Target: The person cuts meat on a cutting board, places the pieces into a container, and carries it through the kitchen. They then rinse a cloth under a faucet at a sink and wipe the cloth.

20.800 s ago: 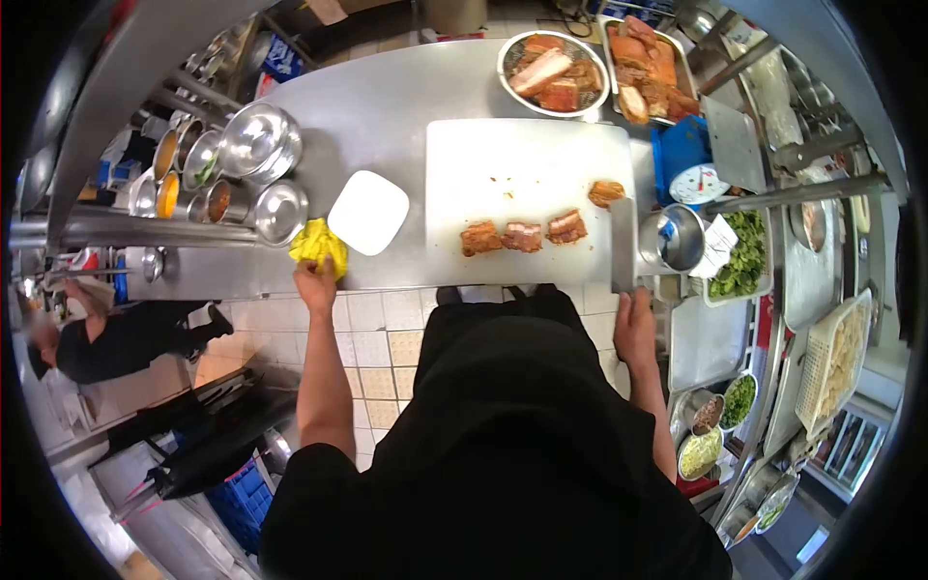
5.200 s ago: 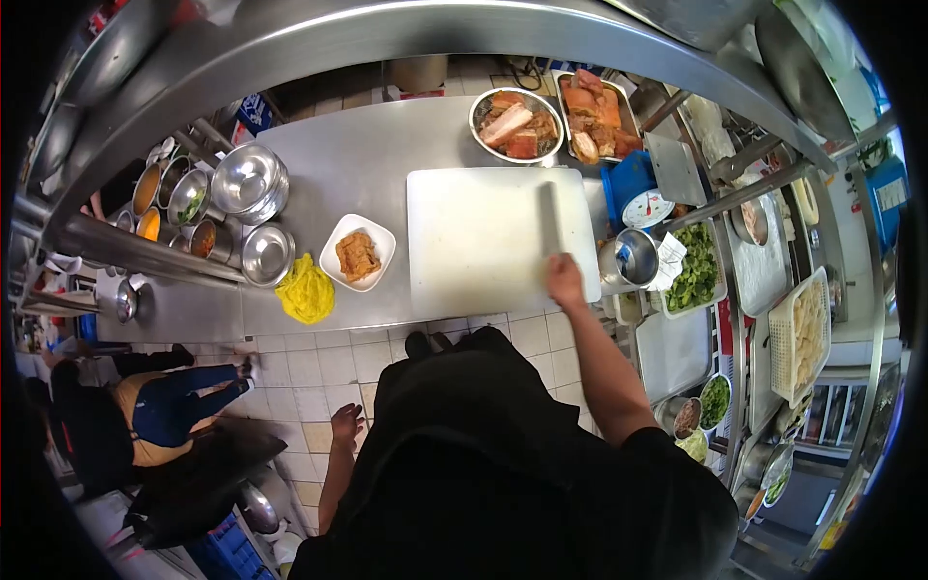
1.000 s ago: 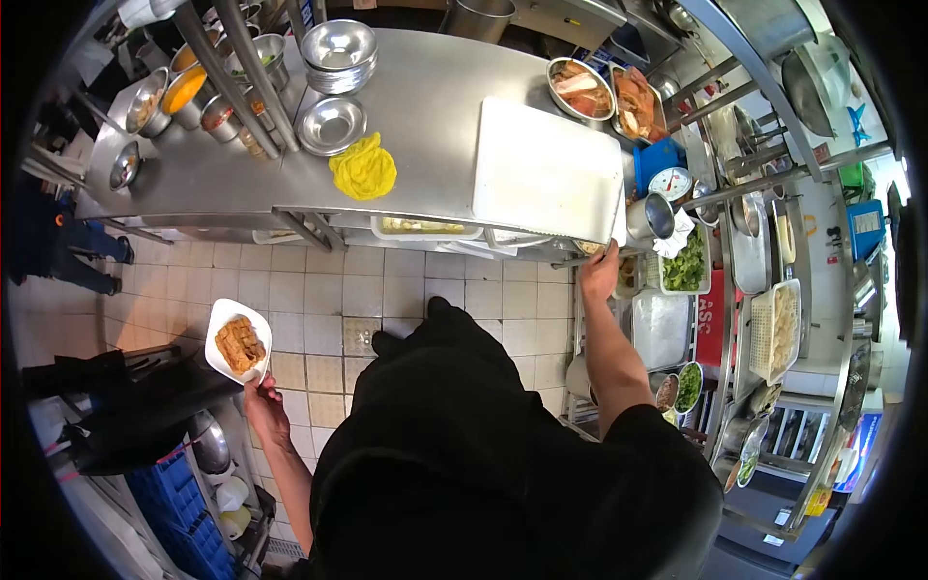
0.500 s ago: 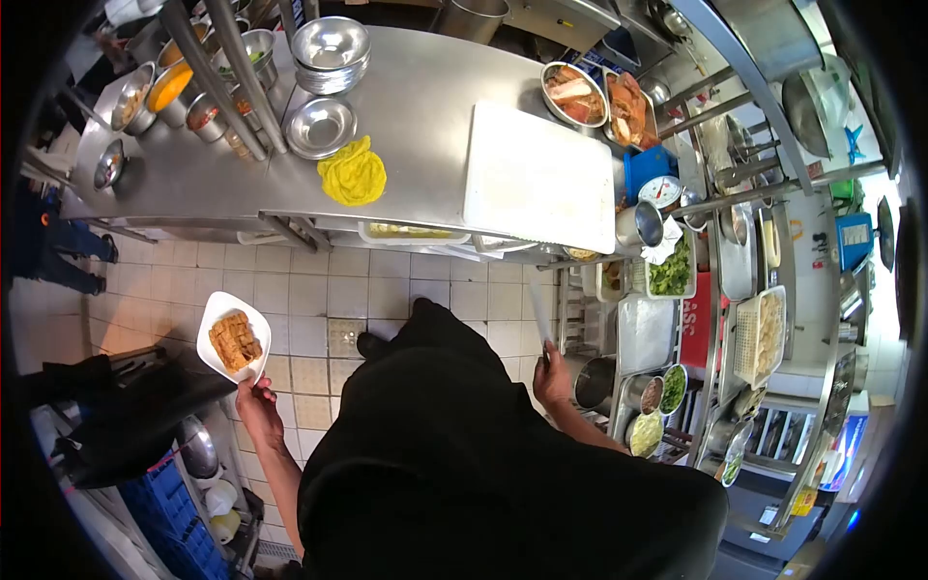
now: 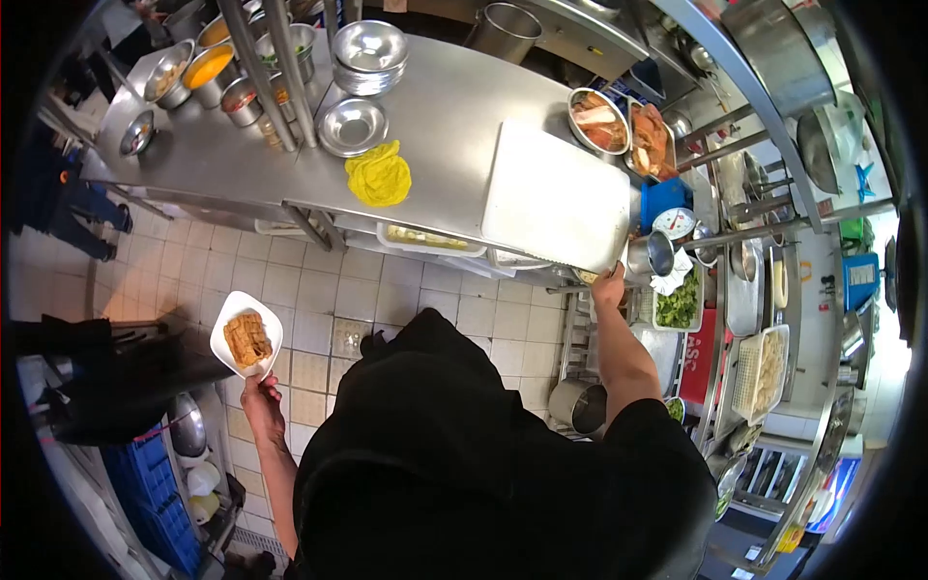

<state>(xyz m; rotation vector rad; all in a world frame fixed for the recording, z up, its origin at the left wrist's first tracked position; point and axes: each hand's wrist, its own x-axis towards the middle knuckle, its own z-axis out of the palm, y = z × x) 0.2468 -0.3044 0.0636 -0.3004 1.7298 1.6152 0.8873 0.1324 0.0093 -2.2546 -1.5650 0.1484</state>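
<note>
My left hand is closed on the near edge of a white square dish, held out over the floor. Browned, sliced pieces of food lie in that dish. My right hand has its fingers closed at the near right corner of a white cutting board. A knife appears to lie along the board's near edge, its handle mostly hidden by my fingers.
A yellow cloth and stacked metal bowls are on the steel counter. Beyond the board are a bowl of meat and a kitchen scale. A metal rack stands at right. Another person's legs show at far left.
My right hand has moved forward with the knife, from beside my body up to the cutting board's near right corner. My left hand still holds the dish; the view has shifted slightly.
</note>
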